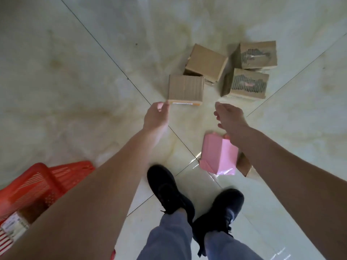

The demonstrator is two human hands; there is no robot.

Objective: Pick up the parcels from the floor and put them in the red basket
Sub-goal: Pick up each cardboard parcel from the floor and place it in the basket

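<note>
Several brown cardboard parcels lie on the pale tiled floor ahead: a ribbed one (185,89) nearest, a plain one (205,62) behind it, and two with torn tops (247,83) (258,54) to the right. A pink parcel (218,156) lies by my feet, with a small brown box (244,165) partly hidden behind it. My left hand (156,117) reaches out, fingertips at the ribbed parcel's near left corner, holding nothing. My right hand (229,117) hovers empty with relaxed fingers above the pink parcel. The red basket (37,184) stands at lower left, a labelled parcel (13,224) inside.
My two black shoes (169,190) (221,209) stand on the tiles just below the pink parcel. Bare floor stretches to the left of the parcels and beyond them.
</note>
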